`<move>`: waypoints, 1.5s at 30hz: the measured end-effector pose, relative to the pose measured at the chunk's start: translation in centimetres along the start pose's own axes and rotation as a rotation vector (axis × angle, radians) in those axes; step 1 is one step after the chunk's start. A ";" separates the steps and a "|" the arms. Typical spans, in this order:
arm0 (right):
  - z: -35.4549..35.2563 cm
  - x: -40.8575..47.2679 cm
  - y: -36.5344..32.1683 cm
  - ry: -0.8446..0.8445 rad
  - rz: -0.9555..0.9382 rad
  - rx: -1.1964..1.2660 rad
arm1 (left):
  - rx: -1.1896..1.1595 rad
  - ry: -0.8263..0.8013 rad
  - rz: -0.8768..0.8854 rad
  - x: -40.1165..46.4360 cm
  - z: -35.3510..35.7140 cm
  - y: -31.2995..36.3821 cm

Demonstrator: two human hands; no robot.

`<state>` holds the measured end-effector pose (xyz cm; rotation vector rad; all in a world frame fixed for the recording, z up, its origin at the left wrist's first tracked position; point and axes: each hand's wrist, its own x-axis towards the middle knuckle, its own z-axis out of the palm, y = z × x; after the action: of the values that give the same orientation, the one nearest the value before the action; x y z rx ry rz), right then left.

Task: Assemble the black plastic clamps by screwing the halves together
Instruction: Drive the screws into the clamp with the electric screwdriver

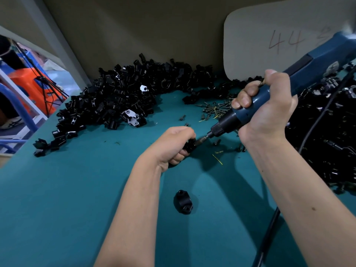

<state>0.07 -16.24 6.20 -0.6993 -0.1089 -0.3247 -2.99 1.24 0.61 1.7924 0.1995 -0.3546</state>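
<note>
Black clamp (189, 146) gripped in my left hand (174, 144) — right hand (269, 105) grips the screwdriver (256, 105), driving a screw; next, keep the bit seated.

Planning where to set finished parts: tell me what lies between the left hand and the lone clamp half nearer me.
Head view: nothing but bare green mat, partly shadowed, between the left hand and the clamp half. The left forearm runs alongside.
</note>
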 end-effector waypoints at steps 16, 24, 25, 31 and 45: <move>-0.1 0.9 -1.2 0.098 0.174 0.029 | -0.033 -0.013 0.138 -0.6 0.6 -0.5; -0.8 2.1 -3.2 0.121 0.184 0.290 | -0.124 0.204 0.408 -0.5 -0.5 -1.4; -0.8 2.0 -3.2 0.135 0.159 0.257 | -0.039 0.211 0.432 -0.3 -0.4 -1.7; 0.0 1.3 -2.6 0.133 0.111 0.147 | 0.088 0.127 0.407 0.2 0.9 -2.1; -0.6 1.4 -2.3 0.144 0.156 0.115 | 0.172 0.203 0.464 0.1 1.9 -1.9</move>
<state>0.67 -18.66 7.47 -0.5647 0.0632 -0.2160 -3.73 -0.14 -1.59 1.9791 -0.1104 0.1457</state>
